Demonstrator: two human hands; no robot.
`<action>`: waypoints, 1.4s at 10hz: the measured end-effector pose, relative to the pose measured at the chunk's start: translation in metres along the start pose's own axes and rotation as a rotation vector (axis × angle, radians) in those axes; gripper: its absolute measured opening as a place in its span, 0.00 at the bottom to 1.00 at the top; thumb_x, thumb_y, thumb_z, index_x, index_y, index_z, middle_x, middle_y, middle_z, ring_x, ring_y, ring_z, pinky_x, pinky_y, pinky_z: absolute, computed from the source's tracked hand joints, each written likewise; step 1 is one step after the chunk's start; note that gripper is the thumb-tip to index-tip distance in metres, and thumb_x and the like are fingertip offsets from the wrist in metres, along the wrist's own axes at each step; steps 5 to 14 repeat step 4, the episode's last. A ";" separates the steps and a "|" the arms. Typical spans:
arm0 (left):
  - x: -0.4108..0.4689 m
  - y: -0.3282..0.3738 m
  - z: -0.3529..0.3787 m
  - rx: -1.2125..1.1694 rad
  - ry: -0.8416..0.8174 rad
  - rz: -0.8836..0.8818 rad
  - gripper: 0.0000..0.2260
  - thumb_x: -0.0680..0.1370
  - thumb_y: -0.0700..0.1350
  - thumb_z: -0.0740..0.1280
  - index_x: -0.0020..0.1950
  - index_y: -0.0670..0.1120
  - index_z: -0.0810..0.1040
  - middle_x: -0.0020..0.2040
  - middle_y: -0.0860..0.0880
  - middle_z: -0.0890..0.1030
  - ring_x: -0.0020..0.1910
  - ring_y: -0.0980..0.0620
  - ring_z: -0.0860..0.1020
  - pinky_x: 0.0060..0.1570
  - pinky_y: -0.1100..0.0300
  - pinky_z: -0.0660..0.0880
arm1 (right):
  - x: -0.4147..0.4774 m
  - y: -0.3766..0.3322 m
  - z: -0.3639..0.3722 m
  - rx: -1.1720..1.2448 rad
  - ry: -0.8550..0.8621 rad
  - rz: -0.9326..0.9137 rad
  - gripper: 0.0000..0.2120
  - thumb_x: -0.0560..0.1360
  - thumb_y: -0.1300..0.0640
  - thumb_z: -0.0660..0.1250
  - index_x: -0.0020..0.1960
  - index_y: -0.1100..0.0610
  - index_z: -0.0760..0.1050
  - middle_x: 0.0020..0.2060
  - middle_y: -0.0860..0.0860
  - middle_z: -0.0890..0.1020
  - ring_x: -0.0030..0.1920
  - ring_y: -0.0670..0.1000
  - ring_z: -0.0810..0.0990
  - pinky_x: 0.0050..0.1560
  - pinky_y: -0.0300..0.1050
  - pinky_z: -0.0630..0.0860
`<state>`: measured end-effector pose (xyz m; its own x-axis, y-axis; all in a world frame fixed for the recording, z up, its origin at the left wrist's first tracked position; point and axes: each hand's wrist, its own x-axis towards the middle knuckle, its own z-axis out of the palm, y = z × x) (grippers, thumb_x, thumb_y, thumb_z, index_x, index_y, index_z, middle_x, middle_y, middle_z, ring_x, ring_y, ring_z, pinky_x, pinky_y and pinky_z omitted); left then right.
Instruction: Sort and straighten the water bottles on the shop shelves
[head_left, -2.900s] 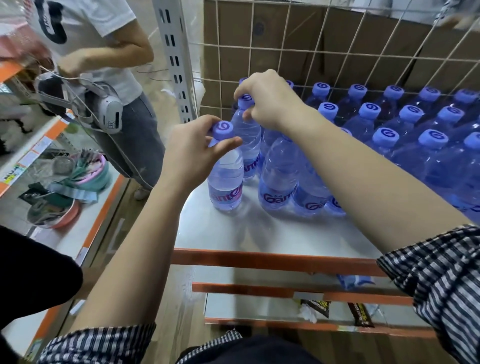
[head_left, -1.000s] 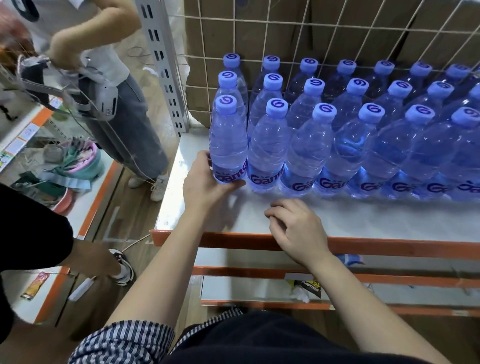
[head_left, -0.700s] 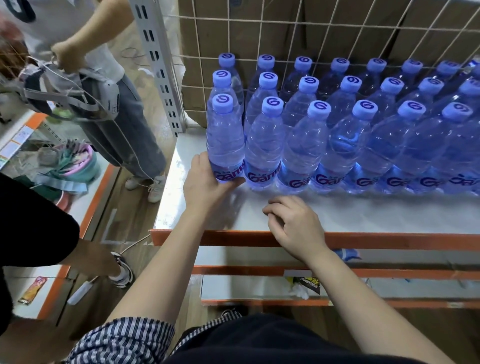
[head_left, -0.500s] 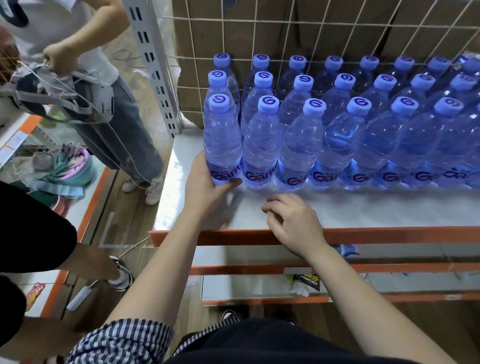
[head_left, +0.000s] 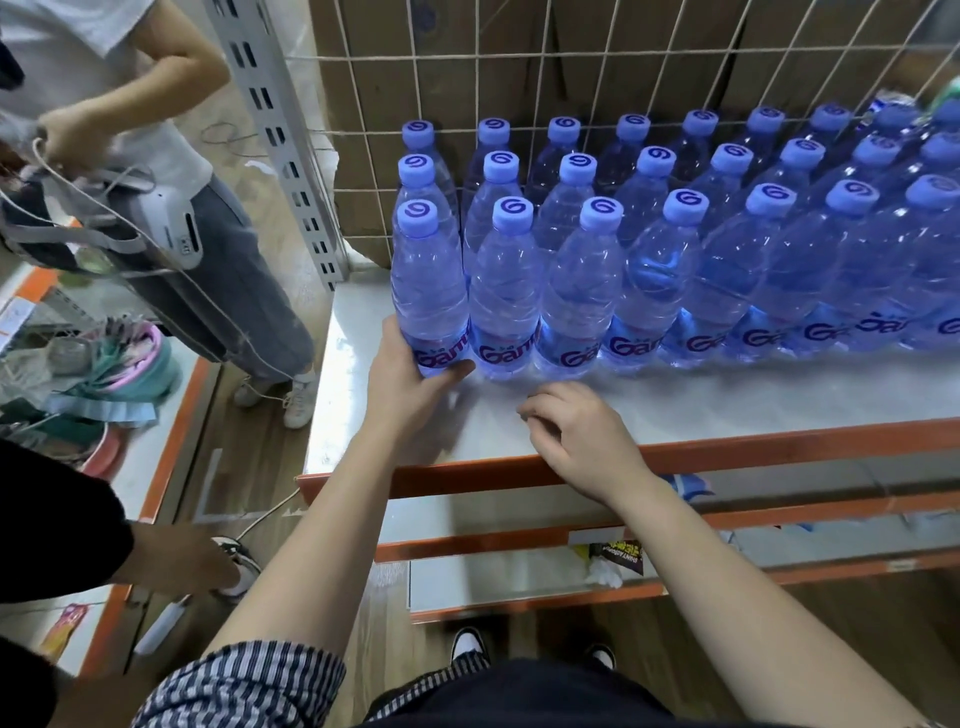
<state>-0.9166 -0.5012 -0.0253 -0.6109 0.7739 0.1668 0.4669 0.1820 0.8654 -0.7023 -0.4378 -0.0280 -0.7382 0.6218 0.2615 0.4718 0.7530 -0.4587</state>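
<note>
Shelving, a steel shelf (head_left: 727, 400) with an orange front rail, carries water bottles (head_left: 670, 270) in three rows from 9 to 3 o'clock. Eight caps show in the front row; the two rows behind run off at 3 o'clock, so I cannot count them fully. The left hand (head_left: 402, 382) is wrapped round the base of the front corner bottle (head_left: 428, 283) at 9 o'clock. The right hand (head_left: 576, 434), loosely curled and holding nothing, rests near the rail at 6 o'clock. A hard shove could topple the tightly packed neighbours like dominoes.
</note>
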 end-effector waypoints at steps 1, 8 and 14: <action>-0.009 0.006 0.005 0.019 0.033 -0.005 0.30 0.72 0.49 0.75 0.68 0.44 0.66 0.64 0.49 0.75 0.58 0.51 0.76 0.50 0.66 0.69 | -0.002 0.007 -0.008 0.002 0.018 0.020 0.12 0.75 0.56 0.62 0.52 0.56 0.82 0.47 0.50 0.82 0.50 0.55 0.78 0.47 0.52 0.78; -0.071 0.052 0.059 0.131 0.235 0.035 0.30 0.75 0.52 0.68 0.73 0.40 0.65 0.69 0.41 0.71 0.70 0.43 0.68 0.70 0.51 0.64 | -0.054 0.067 -0.068 -0.024 0.082 -0.002 0.10 0.75 0.60 0.65 0.53 0.58 0.82 0.49 0.52 0.83 0.53 0.56 0.79 0.50 0.49 0.77; -0.071 0.052 0.059 0.131 0.235 0.035 0.30 0.75 0.52 0.68 0.73 0.40 0.65 0.69 0.41 0.71 0.70 0.43 0.68 0.70 0.51 0.64 | -0.054 0.067 -0.068 -0.024 0.082 -0.002 0.10 0.75 0.60 0.65 0.53 0.58 0.82 0.49 0.52 0.83 0.53 0.56 0.79 0.50 0.49 0.77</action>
